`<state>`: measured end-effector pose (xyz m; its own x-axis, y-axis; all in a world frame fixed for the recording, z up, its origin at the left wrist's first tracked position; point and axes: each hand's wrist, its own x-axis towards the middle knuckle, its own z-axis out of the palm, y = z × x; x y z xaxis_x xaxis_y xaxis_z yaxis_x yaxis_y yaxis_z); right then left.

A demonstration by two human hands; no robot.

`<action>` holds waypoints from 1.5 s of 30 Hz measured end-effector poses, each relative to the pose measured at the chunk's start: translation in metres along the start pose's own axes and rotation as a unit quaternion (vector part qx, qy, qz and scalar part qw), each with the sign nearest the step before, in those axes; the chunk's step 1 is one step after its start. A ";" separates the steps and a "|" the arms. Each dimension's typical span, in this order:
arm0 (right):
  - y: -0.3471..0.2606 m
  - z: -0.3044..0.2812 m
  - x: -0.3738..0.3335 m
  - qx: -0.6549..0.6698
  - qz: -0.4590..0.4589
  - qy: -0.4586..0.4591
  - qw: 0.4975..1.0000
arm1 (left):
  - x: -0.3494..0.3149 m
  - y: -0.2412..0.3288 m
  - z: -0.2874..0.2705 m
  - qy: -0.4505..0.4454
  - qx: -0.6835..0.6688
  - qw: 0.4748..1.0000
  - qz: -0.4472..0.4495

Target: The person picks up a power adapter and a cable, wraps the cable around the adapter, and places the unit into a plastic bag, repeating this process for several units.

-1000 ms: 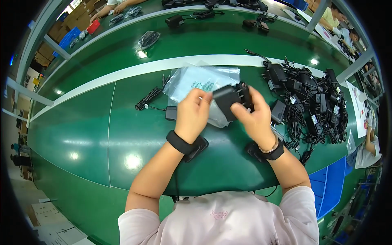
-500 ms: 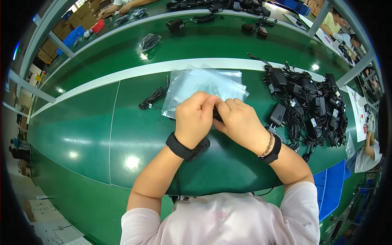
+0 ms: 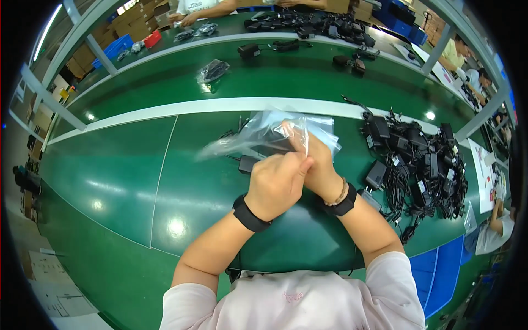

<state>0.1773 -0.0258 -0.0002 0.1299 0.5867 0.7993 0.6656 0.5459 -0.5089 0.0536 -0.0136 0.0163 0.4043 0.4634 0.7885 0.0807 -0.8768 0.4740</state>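
Note:
My left hand point(image 3: 278, 184) is closed, its thumb and finger pinching the edge of a clear plastic bag point(image 3: 234, 144) that flares out to the left. My right hand point(image 3: 314, 159) reaches up behind or inside that film, its fingers stretched out and seen partly through it; whether they also grip the film is hard to make out. Beneath both hands lies a stack of pale translucent bags point(image 3: 328, 127). A black power adapter point(image 3: 247, 164) rests on the green table just left of my left hand, its cable partly covered by the bag.
A heap of black adapters and cables point(image 3: 421, 159) spreads over the table's right side. Beyond the white ledge point(image 3: 198, 106) sit a bagged item point(image 3: 213, 70) and loose adapters point(image 3: 248, 51). A blue bin point(image 3: 444, 272) stands below the right edge. People work across and at right.
The clear bag now fans out leftward from my hands. My right hand has turned upward against the film, and my left hand has moved lower. The view has shifted slightly.

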 end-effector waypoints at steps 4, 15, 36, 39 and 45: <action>-0.003 0.005 0.001 0.110 0.069 -0.099 0.987 | -0.003 -0.001 0.002 -0.001 0.035 0.999 -0.019; 0.001 -0.004 0.012 0.409 0.354 -0.092 0.836 | 0.032 0.006 -0.080 0.064 0.176 0.982 -0.018; -0.006 0.031 -0.023 -0.071 0.094 -0.247 0.962 | -0.057 -0.062 -0.031 -0.008 -0.560 0.715 -0.418; -0.005 0.023 -0.018 0.000 0.118 -0.280 0.953 | -0.057 -0.064 -0.032 0.018 -0.632 0.643 -0.431; 0.015 0.003 0.004 0.316 0.299 -0.115 0.893 | -0.052 -0.067 -0.042 0.093 -0.673 0.579 -0.451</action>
<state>0.1856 -0.0137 -0.0055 0.1200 0.9540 0.2748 -0.0285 0.2800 -0.9596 -0.0115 0.0265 -0.0398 0.6346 0.7714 -0.0477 -0.6515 0.5671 0.5038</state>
